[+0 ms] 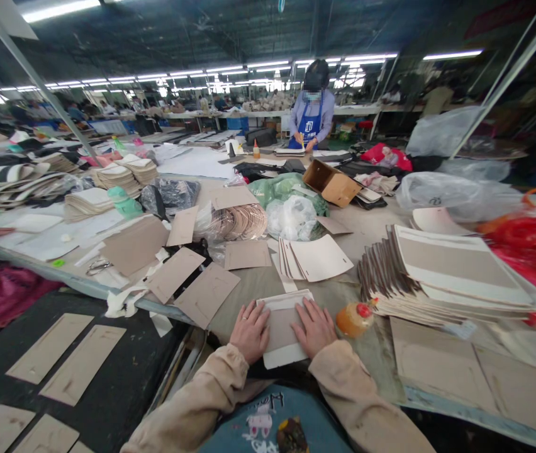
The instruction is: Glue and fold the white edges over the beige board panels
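A: Hands?
B: Left hand (250, 331) and right hand (314, 327) flat, each grip open, pressing one panel (281, 327) at the tabletop (343, 296) edge.
A: Containers?
B: One open box (331, 183); contents unclear. One bottle (355, 318) beside right hand.

Both hands lying flat on white-and-tan panel (281, 327) at table's near edge: left hand (250, 331), right hand (314, 327). Glue bottle (355, 318) sitting just beside the right hand, blocking a sideways sweep. Tall fanned stack of panels (442, 277) walling off the right. Small pile of cream pieces (315, 258) sitting straight ahead, strip of bare cloth between it and the hands staying passable. Loose tan cardboard sheets (206, 292) crowding the left. Plastic bags (291, 211) and open carton (331, 182) closing off the far reach.
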`<action>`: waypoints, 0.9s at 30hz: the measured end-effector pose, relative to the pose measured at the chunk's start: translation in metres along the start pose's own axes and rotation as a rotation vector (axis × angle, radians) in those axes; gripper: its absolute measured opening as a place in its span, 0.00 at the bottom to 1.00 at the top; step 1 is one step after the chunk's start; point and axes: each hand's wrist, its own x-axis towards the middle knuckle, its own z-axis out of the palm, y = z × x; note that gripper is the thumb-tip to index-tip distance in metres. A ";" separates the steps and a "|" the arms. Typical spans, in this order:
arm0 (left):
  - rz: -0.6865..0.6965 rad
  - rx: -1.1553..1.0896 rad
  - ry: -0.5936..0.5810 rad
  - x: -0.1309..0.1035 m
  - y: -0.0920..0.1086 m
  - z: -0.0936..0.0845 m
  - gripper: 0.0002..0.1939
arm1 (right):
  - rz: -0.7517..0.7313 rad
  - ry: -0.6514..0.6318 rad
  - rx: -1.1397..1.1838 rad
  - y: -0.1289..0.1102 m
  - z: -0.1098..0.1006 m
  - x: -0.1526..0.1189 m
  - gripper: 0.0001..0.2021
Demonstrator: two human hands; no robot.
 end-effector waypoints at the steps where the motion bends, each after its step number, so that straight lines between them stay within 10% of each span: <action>1: 0.002 0.001 0.002 0.000 0.000 0.001 0.21 | -0.005 0.010 0.001 0.001 0.001 0.000 0.22; 27: 0.028 -0.014 0.036 0.000 -0.002 0.004 0.21 | -0.003 0.062 0.041 -0.002 -0.007 0.002 0.21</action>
